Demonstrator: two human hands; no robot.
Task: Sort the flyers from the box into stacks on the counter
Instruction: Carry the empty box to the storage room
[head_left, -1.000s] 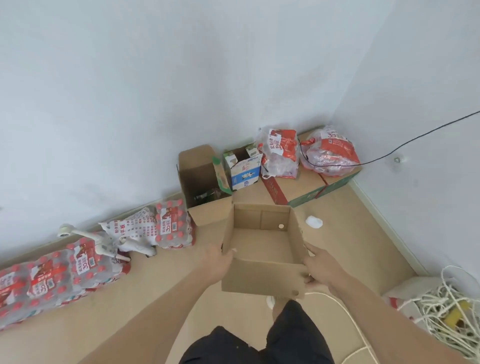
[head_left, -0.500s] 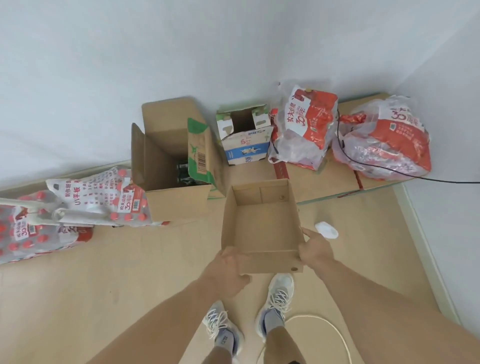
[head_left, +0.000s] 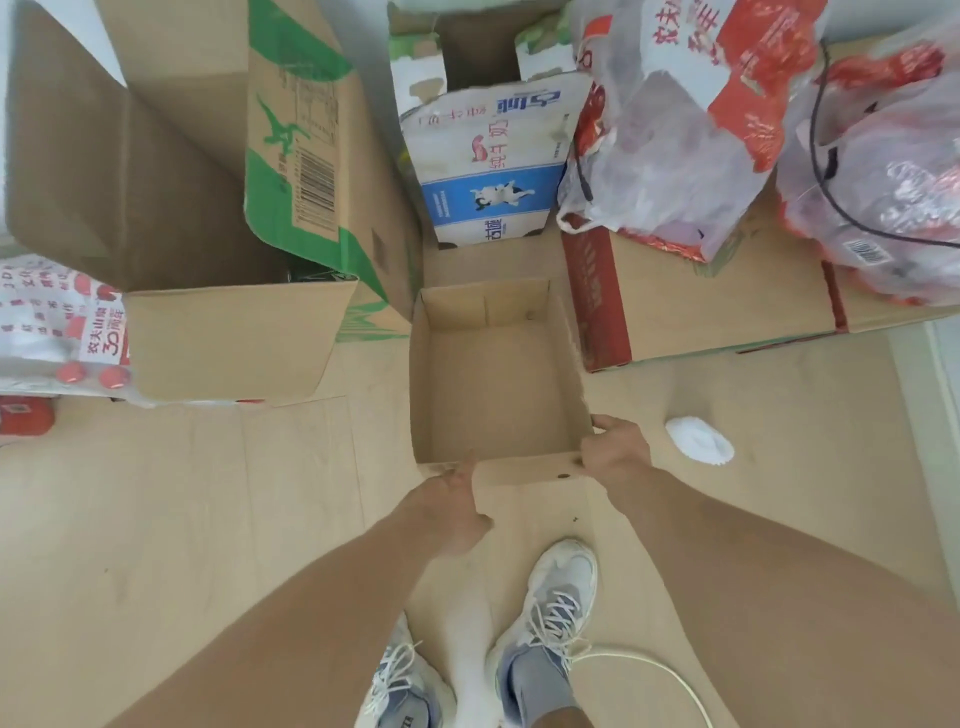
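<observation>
Pretty bright, even indoor light, no harsh shadows, just soft ones inside the box (head_left: 498, 384). Slight motion blur overall, text on the bags (head_left: 675, 104) is smeared. Wide-angle lens stretches and bends everything near the edges.

Storeroom: cartons (head_left: 218, 171), shrink-wrapped bottles (head_left: 883, 171).

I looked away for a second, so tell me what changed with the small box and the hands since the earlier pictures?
The small open box has come down from waist height to the floor among the other cartons, by the milk carton. The right hand still grips its near right corner; the left hand has slid from the left wall to the near flap. The box is still empty, and the white scrap has stayed on the floor.
</observation>
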